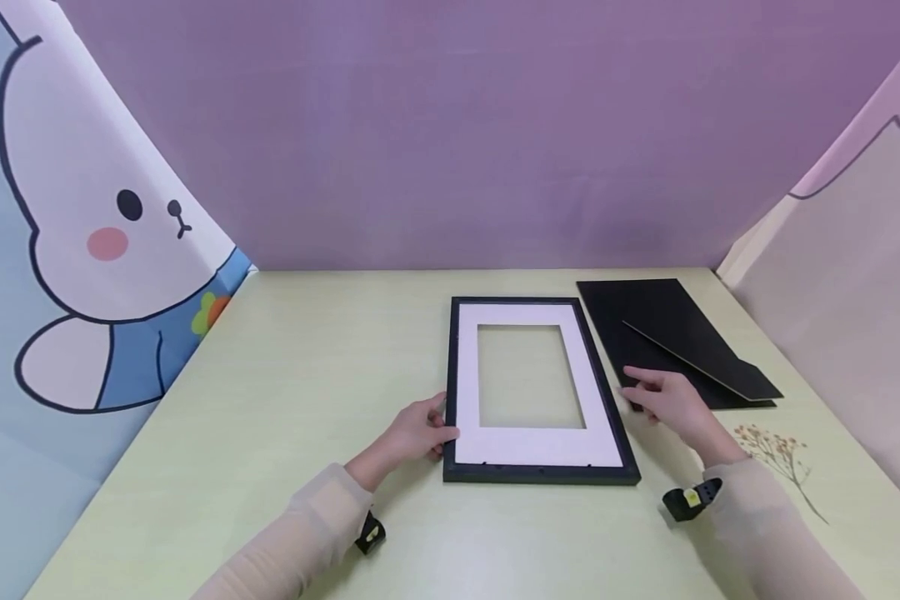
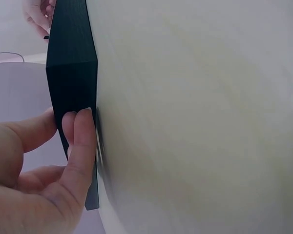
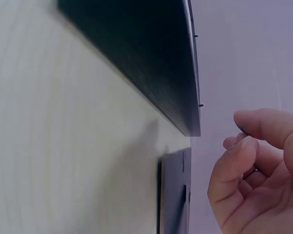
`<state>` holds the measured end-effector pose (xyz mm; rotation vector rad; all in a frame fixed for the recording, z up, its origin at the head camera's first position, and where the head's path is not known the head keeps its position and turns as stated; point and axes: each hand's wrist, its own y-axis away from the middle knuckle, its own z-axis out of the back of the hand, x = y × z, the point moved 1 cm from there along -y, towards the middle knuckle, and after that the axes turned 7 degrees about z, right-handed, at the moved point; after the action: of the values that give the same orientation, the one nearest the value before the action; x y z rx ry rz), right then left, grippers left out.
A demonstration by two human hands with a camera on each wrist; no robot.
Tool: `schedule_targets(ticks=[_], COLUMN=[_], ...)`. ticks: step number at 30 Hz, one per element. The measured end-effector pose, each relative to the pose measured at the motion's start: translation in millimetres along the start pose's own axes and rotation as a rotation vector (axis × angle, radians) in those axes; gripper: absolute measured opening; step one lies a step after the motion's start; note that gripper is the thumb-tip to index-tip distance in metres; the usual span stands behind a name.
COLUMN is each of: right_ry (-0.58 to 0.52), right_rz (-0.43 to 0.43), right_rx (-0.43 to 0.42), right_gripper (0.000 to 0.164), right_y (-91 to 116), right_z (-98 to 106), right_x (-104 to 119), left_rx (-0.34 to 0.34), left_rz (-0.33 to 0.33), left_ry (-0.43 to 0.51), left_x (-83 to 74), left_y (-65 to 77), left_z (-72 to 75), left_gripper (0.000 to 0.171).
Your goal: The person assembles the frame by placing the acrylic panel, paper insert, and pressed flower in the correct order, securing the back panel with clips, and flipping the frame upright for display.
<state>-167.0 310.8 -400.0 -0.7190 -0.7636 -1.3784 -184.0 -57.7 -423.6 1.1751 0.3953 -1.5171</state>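
Observation:
A black picture frame [image 1: 542,475] with a white mat [image 1: 532,446] around a rectangular opening lies on the table. My left hand [image 1: 418,429] grips its left side, thumb over the top edge. In the left wrist view, the fingertips [image 2: 83,129] press against the frame's black outer side [image 2: 73,87]. Beyond the frame's right side, my right hand [image 1: 667,404] hovers by the near end of a black backing board [image 1: 637,304] with a stand leg [image 1: 708,360] on it. That hand's fingers are loosely bent in the right wrist view, with nothing between them.
A dried flower sprig [image 1: 776,452] lies on the table to the right of my right wrist. A purple backdrop [image 1: 450,133] stands along the table's far edge. Printed panels flank both sides, the left one showing a cartoon animal [image 1: 82,196].

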Motion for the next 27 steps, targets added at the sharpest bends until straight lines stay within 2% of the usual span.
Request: schedule_targets(ticks=[6, 27], right_ry=[0.044, 0.028], right_rz=[0.014, -0.001], right_rx=[-0.013, -0.024], right_gripper=[0.051, 0.052], right_y=[7.0, 21.7], right_z=[9.2, 26.0], right_x=[-2.6, -4.3], left_rx=[0.0, -0.006], left_rz=[-0.004, -0.002], left_ry=[0.005, 0.016], left_x=[-0.2, -3.9], left_y=[-0.3, 4.4], left_z=[0.1, 0.0], left_gripper=[0.069, 0.069])
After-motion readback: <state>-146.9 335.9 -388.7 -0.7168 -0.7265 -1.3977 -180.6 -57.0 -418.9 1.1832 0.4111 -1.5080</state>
